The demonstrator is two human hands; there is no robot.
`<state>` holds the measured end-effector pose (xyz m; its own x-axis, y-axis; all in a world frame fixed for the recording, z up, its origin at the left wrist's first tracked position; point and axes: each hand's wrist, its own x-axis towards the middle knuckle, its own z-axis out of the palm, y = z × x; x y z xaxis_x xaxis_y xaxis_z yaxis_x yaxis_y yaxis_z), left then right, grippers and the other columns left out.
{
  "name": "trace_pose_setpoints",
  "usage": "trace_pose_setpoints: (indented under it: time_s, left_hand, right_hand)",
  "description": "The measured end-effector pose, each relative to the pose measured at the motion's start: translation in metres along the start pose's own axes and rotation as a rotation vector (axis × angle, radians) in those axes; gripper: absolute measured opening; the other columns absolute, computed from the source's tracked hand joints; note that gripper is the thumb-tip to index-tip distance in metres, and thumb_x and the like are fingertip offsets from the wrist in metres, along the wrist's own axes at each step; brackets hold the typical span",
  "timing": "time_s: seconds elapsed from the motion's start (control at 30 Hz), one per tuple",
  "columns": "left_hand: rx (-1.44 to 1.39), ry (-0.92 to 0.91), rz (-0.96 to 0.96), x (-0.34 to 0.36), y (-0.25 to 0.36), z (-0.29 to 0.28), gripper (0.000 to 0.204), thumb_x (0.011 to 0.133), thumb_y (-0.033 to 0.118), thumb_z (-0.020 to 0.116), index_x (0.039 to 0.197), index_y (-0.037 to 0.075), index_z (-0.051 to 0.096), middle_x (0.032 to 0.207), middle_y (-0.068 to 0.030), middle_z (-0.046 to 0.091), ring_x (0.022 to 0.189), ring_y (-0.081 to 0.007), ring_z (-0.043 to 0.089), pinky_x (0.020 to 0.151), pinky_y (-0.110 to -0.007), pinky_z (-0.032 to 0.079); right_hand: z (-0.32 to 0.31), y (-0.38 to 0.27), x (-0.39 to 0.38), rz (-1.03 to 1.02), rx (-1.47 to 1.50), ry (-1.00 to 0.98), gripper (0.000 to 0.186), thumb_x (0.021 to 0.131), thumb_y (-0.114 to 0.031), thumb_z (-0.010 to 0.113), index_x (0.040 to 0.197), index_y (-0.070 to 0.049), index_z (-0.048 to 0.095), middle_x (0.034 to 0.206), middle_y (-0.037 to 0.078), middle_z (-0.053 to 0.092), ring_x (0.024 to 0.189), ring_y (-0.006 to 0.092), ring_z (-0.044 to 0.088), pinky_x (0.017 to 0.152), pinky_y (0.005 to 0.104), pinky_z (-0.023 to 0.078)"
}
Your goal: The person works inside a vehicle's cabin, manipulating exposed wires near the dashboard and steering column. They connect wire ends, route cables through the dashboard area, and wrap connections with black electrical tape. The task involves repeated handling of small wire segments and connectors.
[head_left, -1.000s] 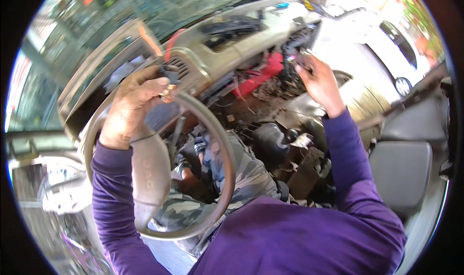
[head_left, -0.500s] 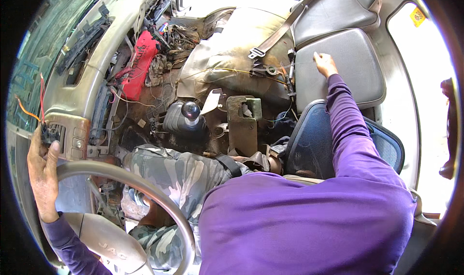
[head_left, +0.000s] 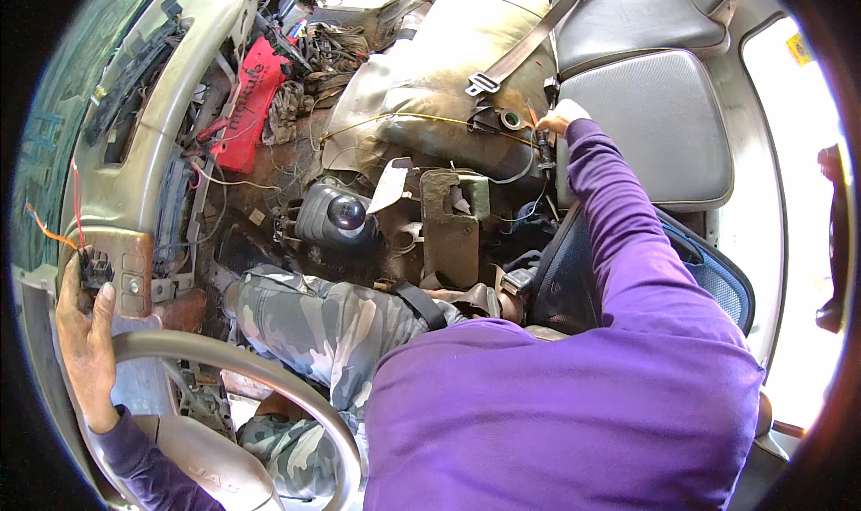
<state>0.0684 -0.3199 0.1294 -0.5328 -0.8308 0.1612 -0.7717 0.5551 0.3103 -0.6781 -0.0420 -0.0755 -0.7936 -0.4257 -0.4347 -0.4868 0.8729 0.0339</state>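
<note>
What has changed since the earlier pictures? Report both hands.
The view swung right. The right hand went from the dashboard to over the grey seat, then leftward to that seat's edge; whether it grips anything is unclear. The left hand still holds the black plug.

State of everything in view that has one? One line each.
Black connector: held in the left hand
Red wire: loose end sticking up
Orange wire: loose end sticking out
Right hand: at the gray seat cushion's edge, grip unclear
Seat-belt tongue: unlatched
Dashboard: partly stripped, wiring exposed below
Gear knob: fitted
</note>
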Motion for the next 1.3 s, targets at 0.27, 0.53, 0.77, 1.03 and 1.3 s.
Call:
trace_pose_setpoints:
  time_s: [0.27, 0.53, 0.77, 1.03, 1.3]
  left_hand:
    - [0.092, -0.025, 0.023, -0.006, -0.001, 0.004, 0.053, 0.102, 0.020, 0.062, 0.143, -0.009, 0.048, 0.143, -0.0255, 0.053, 0.134, -0.0343, 0.050, 0.113, -0.041, 0.037]
    - [0.138, -0.077, -0.059, 0.000, 0.003, 0.000, 0.052, 0.099, 0.017, 0.063, 0.142, -0.008, 0.048, 0.139, -0.0267, 0.056, 0.131, -0.0371, 0.053, 0.112, -0.042, 0.038]
    - [0.099, -0.245, -0.049, 0.009, 0.072, 0.002, 0.056, 0.080, 0.006, 0.070, 0.133, -0.003, 0.055, 0.128, -0.0250, 0.062, 0.118, -0.0432, 0.061, 0.102, -0.045, 0.047]
    - [0.079, -0.122, -0.229, 0.006, 0.061, -0.014, 0.055, 0.076, 0.007, 0.077, 0.127, -0.002, 0.059, 0.117, -0.0224, 0.066, 0.108, -0.0423, 0.064, 0.095, -0.044, 0.051]
    - [0.092, -0.065, -0.233, 0.007, 0.061, -0.021, 0.053, 0.079, 0.013, 0.077, 0.128, 0.002, 0.059, 0.118, -0.0205, 0.066, 0.104, -0.0412, 0.066, 0.087, -0.044, 0.054]
  right_hand:
    - [-0.104, 0.025, -0.096, 0.169, -0.700, 0.439, 0.064, 0.090, -0.041, 0.068, 0.144, -0.013, 0.049, 0.158, 0.018, 0.037, 0.149, 0.0376, 0.032, 0.110, 0.0686, 0.034]
    - [-0.095, 0.045, -0.160, 0.027, -0.913, 0.132, 0.071, 0.100, -0.047, 0.051, 0.161, -0.019, 0.028, 0.167, 0.010, 0.023, 0.156, 0.0295, 0.016, 0.125, 0.0580, 0.010]
    - [-0.094, 0.039, -0.150, 0.084, -0.927, 0.050, 0.073, 0.099, -0.045, 0.055, 0.161, -0.018, 0.027, 0.169, 0.005, 0.018, 0.157, 0.0259, 0.012, 0.126, 0.0541, 0.008]
    - [-0.118, 0.015, -0.150, 0.151, -0.834, -0.099, 0.078, 0.098, -0.044, 0.055, 0.163, -0.017, 0.021, 0.171, 0.007, 0.010, 0.158, 0.0255, 0.003, 0.126, 0.0537, 0.001]
    - [-0.119, 0.019, -0.155, 0.146, -0.775, -0.087, 0.079, 0.098, -0.044, 0.057, 0.163, -0.015, 0.021, 0.172, 0.007, 0.008, 0.158, 0.0260, 0.001, 0.126, 0.0528, -0.002]
